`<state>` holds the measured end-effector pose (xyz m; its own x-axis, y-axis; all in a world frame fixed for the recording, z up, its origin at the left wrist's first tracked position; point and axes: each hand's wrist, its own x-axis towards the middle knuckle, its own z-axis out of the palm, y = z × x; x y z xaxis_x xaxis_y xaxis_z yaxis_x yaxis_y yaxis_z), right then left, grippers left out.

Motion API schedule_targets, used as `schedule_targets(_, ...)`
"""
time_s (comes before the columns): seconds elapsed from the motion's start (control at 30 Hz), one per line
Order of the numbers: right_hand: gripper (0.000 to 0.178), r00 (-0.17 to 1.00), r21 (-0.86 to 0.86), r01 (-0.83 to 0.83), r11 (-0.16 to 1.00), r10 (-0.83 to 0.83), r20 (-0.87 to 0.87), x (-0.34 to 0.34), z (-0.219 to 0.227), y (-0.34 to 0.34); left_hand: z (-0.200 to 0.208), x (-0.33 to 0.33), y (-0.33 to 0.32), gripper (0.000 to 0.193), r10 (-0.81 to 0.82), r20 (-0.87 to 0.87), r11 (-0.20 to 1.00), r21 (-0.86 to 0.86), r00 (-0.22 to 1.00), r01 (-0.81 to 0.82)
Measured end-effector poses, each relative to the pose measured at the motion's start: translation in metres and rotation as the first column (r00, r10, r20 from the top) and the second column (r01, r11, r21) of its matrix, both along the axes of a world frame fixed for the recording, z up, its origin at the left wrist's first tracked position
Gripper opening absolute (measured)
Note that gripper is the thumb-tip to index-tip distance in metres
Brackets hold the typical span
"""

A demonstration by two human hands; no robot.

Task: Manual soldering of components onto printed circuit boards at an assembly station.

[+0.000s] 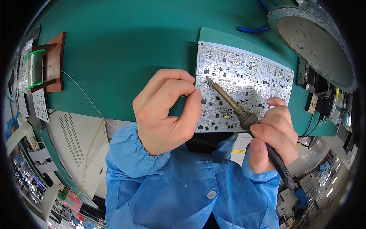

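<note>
My right hand (275, 133) is wrapped round the dark handle of a soldering iron (228, 100). The iron slants up and left, its tip at the left part of a white printed circuit board panel (228, 86); I cannot tell whether it touches. Rows of small components cover the panel. Beside the panel's left edge, my left hand (167, 110) is closed in a pinch, thumb and fingertips near the iron's tip. A short stretch of thin solder wire (183, 95) shows inside its curled fingers; the wire's end is hidden.
A solder spool (35, 70) with green rims sits on a brown stand (57, 63) at the left; its wire runs toward my left sleeve. A round, worn metal hood (312, 45) overhangs the right. Blue-handled tool (253, 29) lies behind the panel on the green mat (114, 34).
</note>
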<state>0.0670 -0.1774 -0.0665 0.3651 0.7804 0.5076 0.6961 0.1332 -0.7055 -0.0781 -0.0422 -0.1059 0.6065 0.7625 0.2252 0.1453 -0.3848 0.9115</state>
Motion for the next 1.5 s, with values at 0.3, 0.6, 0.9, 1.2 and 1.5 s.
schedule_targets(0.3,0.017,0.997,0.05,0.081,0.995,-0.08,-0.016,0.001,0.001,-0.005,0.003,-0.002,0.0,0.011,0.031,0.035,0.999,-0.023,0.999,-0.03)
schedule_targets(0.6,0.033,0.926,0.261,0.362,0.895,-0.378,0.012,0.041,-0.028,-0.095,0.0,0.0,0.002,0.007,0.046,0.051,0.996,-0.072,0.998,-0.043)
schedule_targets(0.9,0.04,0.642,-0.123,0.767,0.63,-0.751,0.153,0.075,-0.043,-0.113,-0.002,0.006,0.0,0.003,0.057,0.064,0.988,-0.147,0.996,-0.047)
schedule_targets(1.2,0.038,0.732,-0.078,0.673,0.735,-0.678,-0.072,0.056,-0.046,-0.105,0.001,-0.001,-0.007,0.003,0.015,-0.003,0.983,-0.182,1.0,-0.015)
schedule_targets(1.5,0.05,0.798,-0.013,0.576,0.817,-0.566,-0.208,0.012,-0.058,-0.093,0.009,0.001,-0.013,0.004,0.075,-0.052,0.981,-0.174,0.996,-0.083)
